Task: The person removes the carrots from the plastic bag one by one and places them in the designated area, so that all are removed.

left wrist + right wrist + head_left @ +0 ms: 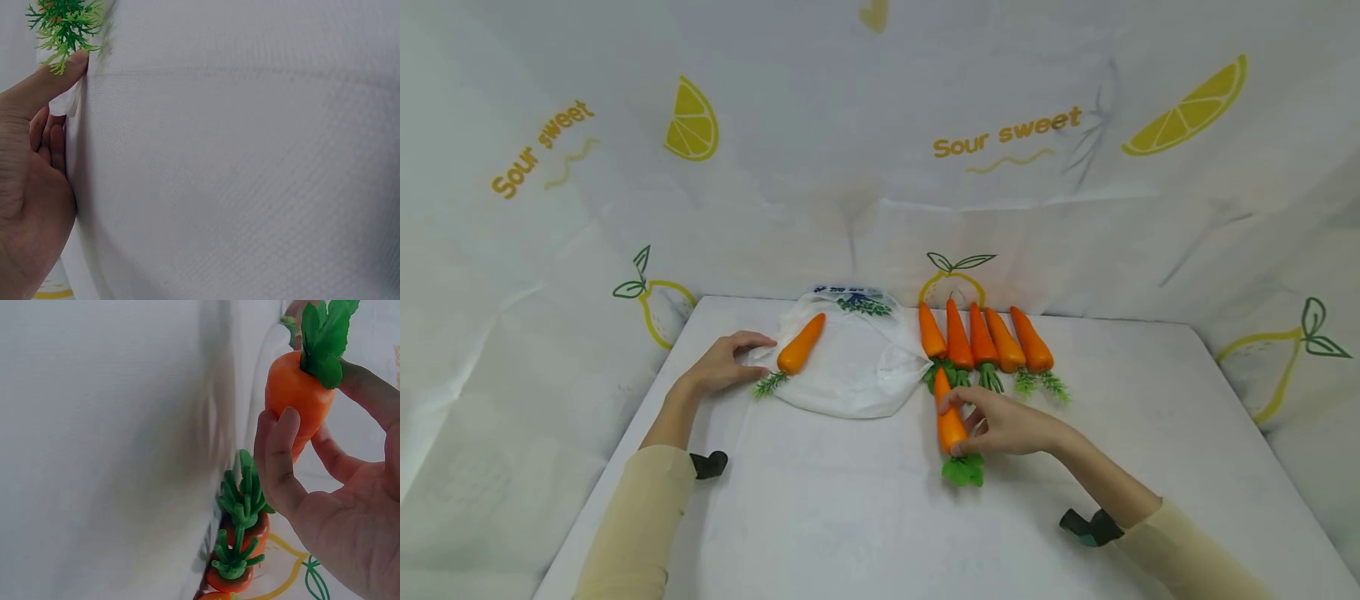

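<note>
Held carrot (951, 427) lower centre of frame, leafy end toward bottom, pinched betw. thumb & fingers of right hand (1007, 423), just below row of five carrots (983, 337) at centre right. White plastic bag (850, 367) at centre, w/ one carrot on bag (801, 343) near its left edge. Left hand (724, 363) centre left, thumb & curled fingers pinching bag edge by that carrot's greens. Worktop (850, 517) white. Best kept firm on carrot body, not leaves; bag edge pinned flat so bag doesn't slide.
</note>
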### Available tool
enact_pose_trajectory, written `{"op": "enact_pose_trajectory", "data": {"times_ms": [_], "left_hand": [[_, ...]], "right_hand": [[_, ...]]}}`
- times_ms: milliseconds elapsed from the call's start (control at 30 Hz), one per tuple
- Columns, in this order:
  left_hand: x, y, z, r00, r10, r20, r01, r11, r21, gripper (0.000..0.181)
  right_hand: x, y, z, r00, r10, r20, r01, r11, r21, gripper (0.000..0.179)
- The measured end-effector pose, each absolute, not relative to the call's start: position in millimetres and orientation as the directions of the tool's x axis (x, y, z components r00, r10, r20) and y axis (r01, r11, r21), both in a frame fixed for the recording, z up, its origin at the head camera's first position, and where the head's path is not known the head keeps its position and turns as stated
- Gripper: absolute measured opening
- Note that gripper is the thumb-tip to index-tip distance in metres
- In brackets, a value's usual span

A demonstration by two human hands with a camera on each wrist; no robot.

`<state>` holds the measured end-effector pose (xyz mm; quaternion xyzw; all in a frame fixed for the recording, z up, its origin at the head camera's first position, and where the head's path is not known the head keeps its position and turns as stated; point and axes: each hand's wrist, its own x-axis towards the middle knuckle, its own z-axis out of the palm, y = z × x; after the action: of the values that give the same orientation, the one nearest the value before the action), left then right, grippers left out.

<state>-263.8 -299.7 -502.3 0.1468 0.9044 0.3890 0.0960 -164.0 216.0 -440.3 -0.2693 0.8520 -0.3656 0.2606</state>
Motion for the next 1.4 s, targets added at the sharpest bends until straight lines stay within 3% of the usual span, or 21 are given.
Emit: {"op": "enact_pose_trajectory", "data": {"times_ms": [633, 1033, 1400], "left_hand": [[-263, -300, -505, -0.939, 0.340, -0.060, 0.189, 0.650, 0.736, 0.050], [-262, -297, -501, -0.942, 0.327, -0.071, 0.171, 0.654, 0.737, 0.051], [-262, -297, -498, -0.941, 0.333, -0.066, 0.176, 0.647, 0.742, 0.051]], "right_hand": [[-165, 210, -456, -0.737, -0.638, -0.225, -0.315, 0.618, -0.720, 0.044], [-165, 215, -439, -0.741, -0.616, -0.267, -0.279, 0.644, -0.712, 0.052], [-176, 223, -421, -0.754, -0.642, -0.140, -0.368, 0.589, -0.720, 0.052]]}}
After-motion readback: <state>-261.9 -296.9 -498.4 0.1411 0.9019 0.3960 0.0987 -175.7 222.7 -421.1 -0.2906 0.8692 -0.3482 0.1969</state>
